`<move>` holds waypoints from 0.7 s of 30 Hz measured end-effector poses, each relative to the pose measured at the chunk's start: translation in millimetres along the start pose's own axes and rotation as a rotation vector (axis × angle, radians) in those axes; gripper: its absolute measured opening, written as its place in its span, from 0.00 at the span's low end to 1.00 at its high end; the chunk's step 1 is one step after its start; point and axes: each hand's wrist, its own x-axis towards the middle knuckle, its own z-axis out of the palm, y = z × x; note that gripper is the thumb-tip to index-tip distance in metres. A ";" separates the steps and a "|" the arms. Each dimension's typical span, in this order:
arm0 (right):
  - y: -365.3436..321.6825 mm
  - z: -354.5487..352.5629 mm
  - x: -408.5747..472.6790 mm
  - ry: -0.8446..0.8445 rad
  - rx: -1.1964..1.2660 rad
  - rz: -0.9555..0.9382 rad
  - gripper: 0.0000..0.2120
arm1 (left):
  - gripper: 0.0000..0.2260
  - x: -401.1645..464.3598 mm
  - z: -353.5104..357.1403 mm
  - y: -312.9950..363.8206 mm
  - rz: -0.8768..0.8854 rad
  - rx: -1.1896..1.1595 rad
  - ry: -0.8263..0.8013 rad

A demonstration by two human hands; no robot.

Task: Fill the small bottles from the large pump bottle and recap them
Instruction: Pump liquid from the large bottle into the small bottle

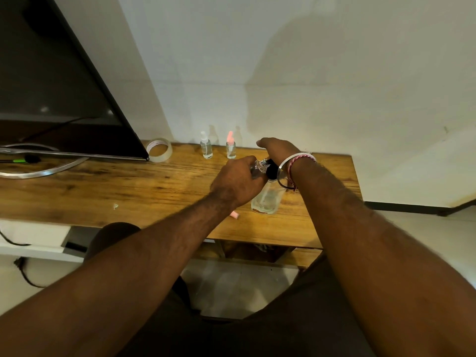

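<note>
The large clear pump bottle (266,199) stands on the wooden table (128,191), its black pump head under my right hand (277,149), which rests on top of it. My left hand (235,182) grips a small clear bottle (258,168), tilted with its open neck against the pump's spout. Two more small bottles stand at the back by the wall: one with a white sprayer (206,146) and one with a pink sprayer (231,148). A small pink cap (235,215) lies on the table near my left wrist.
A roll of clear tape (159,149) lies at the back left beside a dark monitor (51,81) on a ring-shaped metal stand (43,172). The table's right end (354,176) is close to my right forearm. A white wall rises directly behind the table.
</note>
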 end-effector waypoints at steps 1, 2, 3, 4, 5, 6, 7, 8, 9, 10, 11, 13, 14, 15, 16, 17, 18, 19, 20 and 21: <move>-0.3 0.5 1.1 0.010 -0.059 -0.029 0.14 | 0.08 -0.2 0.4 -0.1 -0.001 -0.006 -0.001; -0.5 1.6 3.3 0.020 -0.103 -0.053 0.15 | 0.08 -0.3 0.8 -0.5 -0.001 -0.009 -0.003; -0.7 2.4 6.7 0.031 -0.156 -0.064 0.18 | 0.08 -0.1 1.2 -1.1 0.000 -0.007 -0.006; -0.6 2.7 8.5 0.033 -0.188 -0.059 0.21 | 0.08 0.2 1.1 -1.5 0.004 -0.004 -0.007; 0.7 3.5 10.1 0.045 -0.224 -0.063 0.21 | 0.08 0.4 1.2 -1.9 0.007 0.001 -0.007; 2.3 4.3 10.6 0.062 -0.261 -0.081 0.20 | 0.08 0.8 1.4 -2.2 0.008 0.005 -0.007; 4.5 4.8 13.1 0.092 -0.294 -0.092 0.19 | 0.09 1.1 1.8 -2.7 0.008 0.010 -0.008; 7.8 5.6 13.8 0.135 -0.293 -0.111 0.17 | 0.09 1.2 2.6 -3.3 0.007 0.014 -0.009; 10.3 6.2 13.2 0.172 -0.303 -0.140 0.17 | 0.09 1.2 3.4 -3.8 0.004 0.019 -0.009; 12.0 6.2 13.2 0.191 -0.312 -0.149 0.17 | 0.09 1.3 4.4 -4.5 -0.001 0.020 -0.010; 13.4 6.6 13.9 0.195 -0.318 -0.152 0.17 | 0.09 1.5 5.7 -5.5 -0.003 0.017 -0.010; 13.7 8.4 11.9 0.214 -0.304 -0.140 0.14 | 0.10 2.5 7.8 -7.2 0.001 0.008 -0.010; 14.1 8.5 11.5 0.221 -0.278 -0.140 0.12 | 0.10 2.8 7.9 -7.6 0.002 0.005 -0.009; 12.2 9.3 9.4 0.233 -0.255 -0.104 0.10 | 0.11 3.1 7.7 -7.8 0.004 0.003 -0.005; 12.4 9.9 8.0 0.239 -0.263 -0.117 0.08 | 0.11 3.3 7.5 -8.2 0.006 0.005 -0.001; 13.5 9.6 5.5 0.232 -0.297 -0.145 0.05 | 0.11 3.5 7.2 -8.6 0.009 0.011 0.000; 14.2 9.0 4.6 0.262 -0.282 -0.159 0.07 | 0.10 3.3 7.1 -8.7 0.011 0.017 0.000; 11.5 8.2 2.2 0.294 -0.296 -0.151 0.12 | 0.10 3.2 7.3 -8.8 0.012 0.019 0.000; 10.6 7.7 0.6 0.300 -0.294 -0.125 0.15 | 0.09 3.0 7.3 -8.9 0.015 0.017 0.001; 11.8 8.1 2.1 0.317 -0.260 -0.102 0.17 | 0.09 2.6 7.5 -9.0 0.021 0.014 0.002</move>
